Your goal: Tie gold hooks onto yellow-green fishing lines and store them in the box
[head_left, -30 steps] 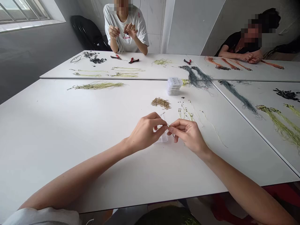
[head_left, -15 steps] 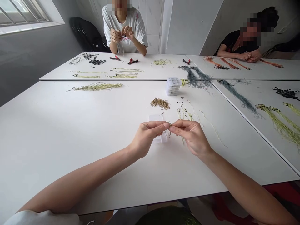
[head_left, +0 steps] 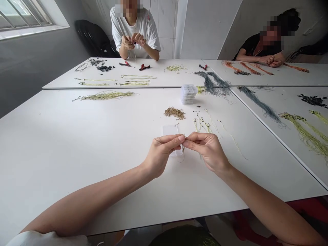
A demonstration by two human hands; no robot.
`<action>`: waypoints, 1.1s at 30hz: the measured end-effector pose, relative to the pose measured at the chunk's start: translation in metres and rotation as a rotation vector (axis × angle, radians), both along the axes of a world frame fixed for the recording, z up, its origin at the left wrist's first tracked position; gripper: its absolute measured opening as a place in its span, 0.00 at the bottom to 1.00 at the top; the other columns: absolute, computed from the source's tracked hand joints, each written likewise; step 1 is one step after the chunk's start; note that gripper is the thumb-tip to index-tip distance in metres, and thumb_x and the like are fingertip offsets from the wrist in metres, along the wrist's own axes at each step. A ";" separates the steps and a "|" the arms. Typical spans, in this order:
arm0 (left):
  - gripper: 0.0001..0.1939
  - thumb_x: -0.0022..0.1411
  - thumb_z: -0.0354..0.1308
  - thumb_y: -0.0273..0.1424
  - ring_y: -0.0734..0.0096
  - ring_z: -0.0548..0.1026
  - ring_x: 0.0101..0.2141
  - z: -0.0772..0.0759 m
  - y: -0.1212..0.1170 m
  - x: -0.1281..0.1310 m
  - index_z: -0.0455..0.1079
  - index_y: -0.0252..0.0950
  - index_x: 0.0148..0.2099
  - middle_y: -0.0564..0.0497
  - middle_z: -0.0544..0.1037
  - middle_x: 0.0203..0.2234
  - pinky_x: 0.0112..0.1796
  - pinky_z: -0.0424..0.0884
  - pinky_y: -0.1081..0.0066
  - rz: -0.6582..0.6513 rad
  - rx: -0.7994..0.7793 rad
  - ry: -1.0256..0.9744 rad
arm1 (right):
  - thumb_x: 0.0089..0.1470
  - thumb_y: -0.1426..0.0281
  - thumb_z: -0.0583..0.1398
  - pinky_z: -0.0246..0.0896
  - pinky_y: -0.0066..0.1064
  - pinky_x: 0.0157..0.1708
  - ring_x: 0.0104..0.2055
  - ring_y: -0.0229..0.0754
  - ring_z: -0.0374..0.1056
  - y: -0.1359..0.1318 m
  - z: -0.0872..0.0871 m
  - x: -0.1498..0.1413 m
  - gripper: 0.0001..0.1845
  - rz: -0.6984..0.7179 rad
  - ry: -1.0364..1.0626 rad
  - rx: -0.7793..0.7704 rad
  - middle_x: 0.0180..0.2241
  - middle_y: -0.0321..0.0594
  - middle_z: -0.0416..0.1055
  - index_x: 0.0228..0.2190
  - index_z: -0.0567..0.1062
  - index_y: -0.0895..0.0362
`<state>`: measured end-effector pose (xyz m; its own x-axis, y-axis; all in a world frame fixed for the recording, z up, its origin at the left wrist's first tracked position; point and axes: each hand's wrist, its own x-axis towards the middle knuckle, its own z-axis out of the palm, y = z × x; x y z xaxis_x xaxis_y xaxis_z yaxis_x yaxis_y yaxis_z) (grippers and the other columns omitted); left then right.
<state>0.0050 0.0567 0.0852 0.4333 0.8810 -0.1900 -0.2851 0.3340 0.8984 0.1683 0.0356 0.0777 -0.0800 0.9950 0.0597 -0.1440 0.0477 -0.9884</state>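
Observation:
My left hand (head_left: 161, 152) and my right hand (head_left: 206, 148) meet fingertip to fingertip above the white table (head_left: 77, 143). Both are pinched shut on a tiny metal hook on a thin line (head_left: 183, 138), too small to make out well. A small clear plastic box (head_left: 171, 131) lies on the table just behind my left fingers. A little pile of gold hooks (head_left: 175, 113) sits farther back. Several short pale green lines (head_left: 203, 124) lie just behind my right hand.
A stack of clear boxes (head_left: 189, 94) stands at the far edge. Green, grey and orange line bundles and red pliers (head_left: 145, 67) lie on the far and right tables. One person in a white shirt (head_left: 135, 30) works opposite; another in black (head_left: 266, 51) sits at the far right.
My two hands have drifted slightly toward me and lowered, still pinched together on the small piece. The person opposite has brought both hands closer together.

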 end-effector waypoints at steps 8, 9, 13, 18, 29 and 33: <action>0.06 0.57 0.65 0.33 0.72 0.66 0.35 -0.003 -0.001 0.002 0.78 0.36 0.29 0.51 0.74 0.28 0.44 0.62 0.66 0.036 -0.044 -0.043 | 0.49 0.69 0.67 0.60 0.37 0.36 0.30 0.40 0.66 -0.003 -0.003 -0.006 0.01 -0.093 -0.141 0.057 0.26 0.36 0.73 0.27 0.81 0.53; 0.06 0.56 0.65 0.33 0.73 0.66 0.34 -0.004 -0.001 0.003 0.78 0.36 0.29 0.51 0.73 0.27 0.44 0.62 0.66 0.048 -0.046 -0.044 | 0.49 0.69 0.67 0.59 0.36 0.35 0.30 0.40 0.65 -0.004 -0.003 -0.007 0.02 -0.116 -0.164 0.068 0.25 0.36 0.73 0.26 0.81 0.53; 0.07 0.56 0.66 0.33 0.71 0.66 0.34 -0.007 -0.003 0.006 0.78 0.36 0.29 0.51 0.73 0.26 0.44 0.61 0.65 0.081 -0.030 -0.018 | 0.49 0.70 0.66 0.56 0.35 0.33 0.28 0.38 0.63 -0.005 -0.003 -0.012 0.08 -0.202 -0.227 0.090 0.23 0.35 0.72 0.21 0.78 0.54; 0.10 0.58 0.64 0.35 0.70 0.65 0.36 -0.007 -0.005 0.009 0.76 0.36 0.27 0.51 0.72 0.28 0.44 0.60 0.66 0.105 0.013 0.006 | 0.50 0.70 0.65 0.58 0.35 0.32 0.30 0.40 0.66 -0.002 -0.006 -0.013 0.07 -0.235 -0.167 0.090 0.24 0.37 0.73 0.22 0.78 0.55; 0.08 0.58 0.63 0.35 0.70 0.67 0.36 -0.002 0.000 0.006 0.78 0.36 0.31 0.51 0.71 0.27 0.44 0.61 0.68 0.114 0.040 -0.009 | 0.46 0.71 0.66 0.57 0.32 0.30 0.27 0.37 0.60 0.007 -0.003 -0.002 0.03 -0.174 0.034 0.011 0.23 0.34 0.69 0.22 0.79 0.53; 0.08 0.59 0.62 0.35 0.74 0.64 0.31 -0.002 0.003 0.003 0.78 0.36 0.35 0.51 0.72 0.28 0.38 0.61 0.70 0.060 0.016 0.027 | 0.46 0.70 0.67 0.55 0.32 0.30 0.26 0.35 0.55 0.009 -0.003 -0.001 0.03 -0.117 0.097 -0.064 0.22 0.33 0.68 0.23 0.79 0.53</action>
<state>0.0084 0.0593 0.0837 0.3741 0.9084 -0.1864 -0.2802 0.3024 0.9111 0.1678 0.0446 0.0745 0.0392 0.9992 -0.0025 -0.2359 0.0068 -0.9718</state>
